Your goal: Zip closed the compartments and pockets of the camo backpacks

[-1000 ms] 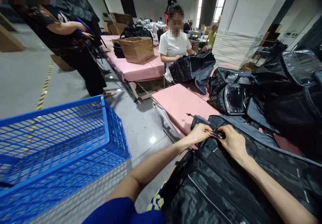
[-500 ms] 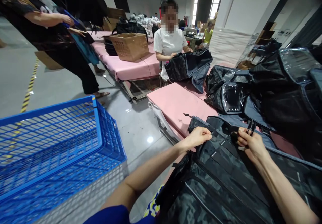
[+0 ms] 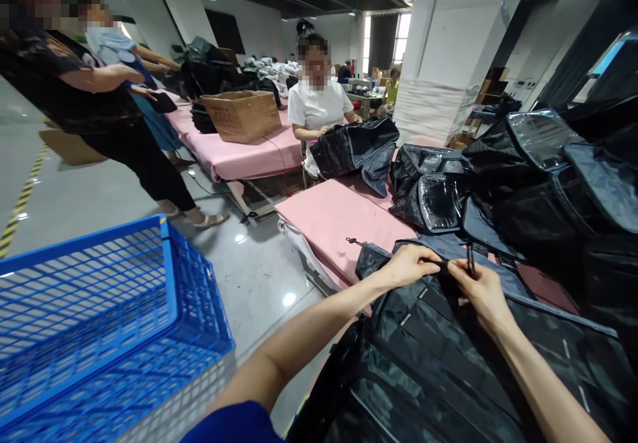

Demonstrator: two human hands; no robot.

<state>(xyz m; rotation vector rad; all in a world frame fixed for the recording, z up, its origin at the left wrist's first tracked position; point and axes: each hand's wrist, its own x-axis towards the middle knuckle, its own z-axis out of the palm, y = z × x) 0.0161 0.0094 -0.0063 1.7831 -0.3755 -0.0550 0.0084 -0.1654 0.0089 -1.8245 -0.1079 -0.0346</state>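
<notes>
A dark camouflage backpack (image 3: 438, 356) lies before me, its front panel with webbing and light piping facing up. My left hand (image 3: 409, 267) is closed in a pinch on the black edge near the top of the backpack. Close beside it, my right hand (image 3: 481, 291) is closed too, thumb and fingertip at the same edge. From its grip stick up the dark prongs of what look like small thread snips (image 3: 470, 261). Whatever thread or strip lies between the fingertips is too small to make out. A drawcord with a toggle (image 3: 355, 241) juts out past the left hand.
A pink-covered table (image 3: 339, 220) extends ahead. More dark bags (image 3: 443, 200) with clear windows pile up on the right. A blue plastic crate (image 3: 172, 283) stands at left. Across the table a person in a white shirt (image 3: 319, 107) handles another bag; other people stand further left.
My hands have come together at the backpack's top edge; they were apart before. The right hand moved left with the snips still in it. The view has tipped up slightly.
</notes>
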